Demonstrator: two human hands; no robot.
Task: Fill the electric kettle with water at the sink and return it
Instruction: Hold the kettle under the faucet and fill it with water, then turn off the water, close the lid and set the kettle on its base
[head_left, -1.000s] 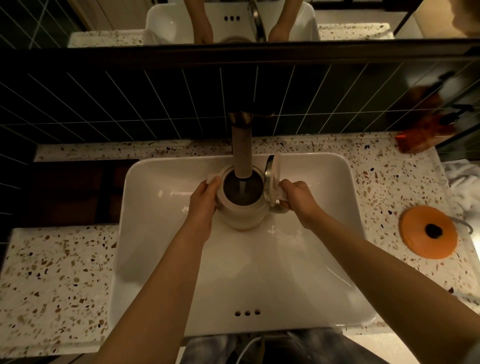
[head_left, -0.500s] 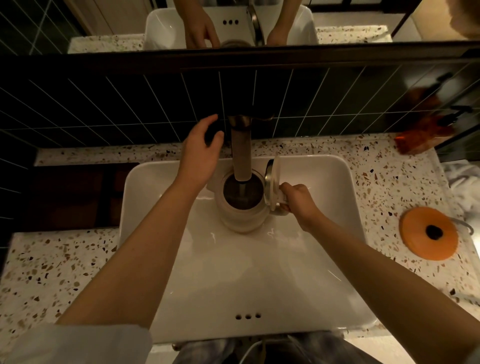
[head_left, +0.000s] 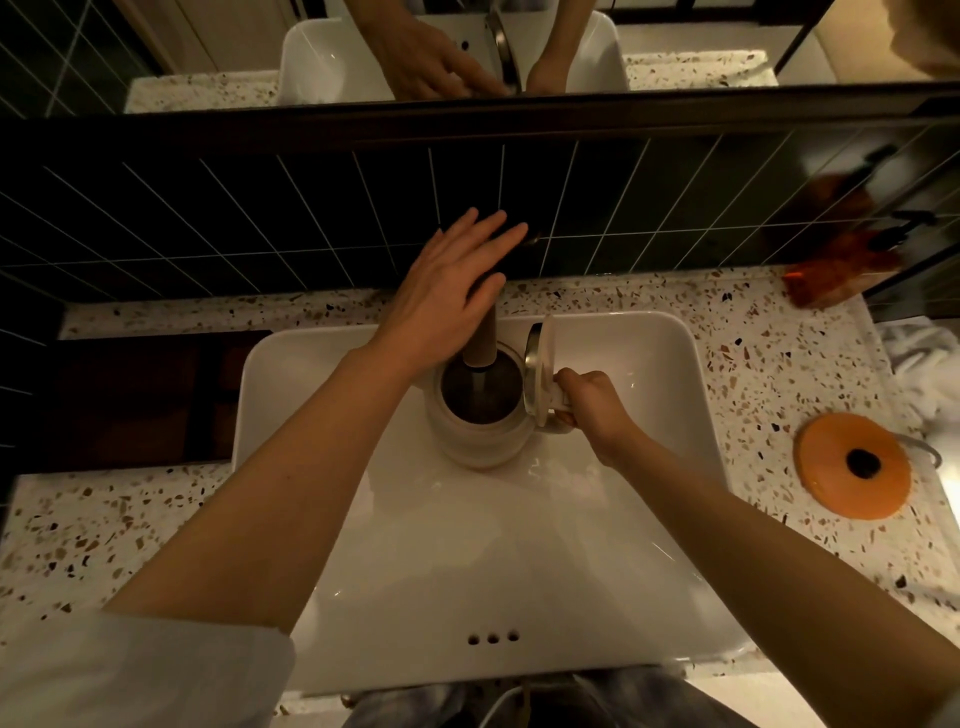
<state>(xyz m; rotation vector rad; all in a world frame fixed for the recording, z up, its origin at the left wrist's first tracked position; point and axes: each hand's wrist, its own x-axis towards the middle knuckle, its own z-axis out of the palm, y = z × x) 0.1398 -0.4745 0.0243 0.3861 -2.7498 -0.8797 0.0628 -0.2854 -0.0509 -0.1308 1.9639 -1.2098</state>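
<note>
The electric kettle (head_left: 480, 410) is held inside the white sink (head_left: 691, 374), at about twelve o'clock from the basin's middle, directly under the faucet spout (head_left: 480, 338), with its lid (head_left: 539, 371) hinged upright at its three o'clock edge. The right hand (head_left: 592, 402) is curled tightly round the handle, at three o'clock from the kettle. The left hand (head_left: 447, 291) is spread flat with fingers extended above the faucet at twelve o'clock, gripping nothing that can be seen; whether the tap lever is touched cannot be told. A stream appears to be falling into the opening. Overfilling is judged the main risk if the tap is shut late. With only one hand on the handle, the growing weight could tip the kettle and spill water. The orange base (head_left: 854, 465) on the speckled counter (head_left: 104, 519), at three o'clock and well apart, could be wetted by drips on return.
</note>
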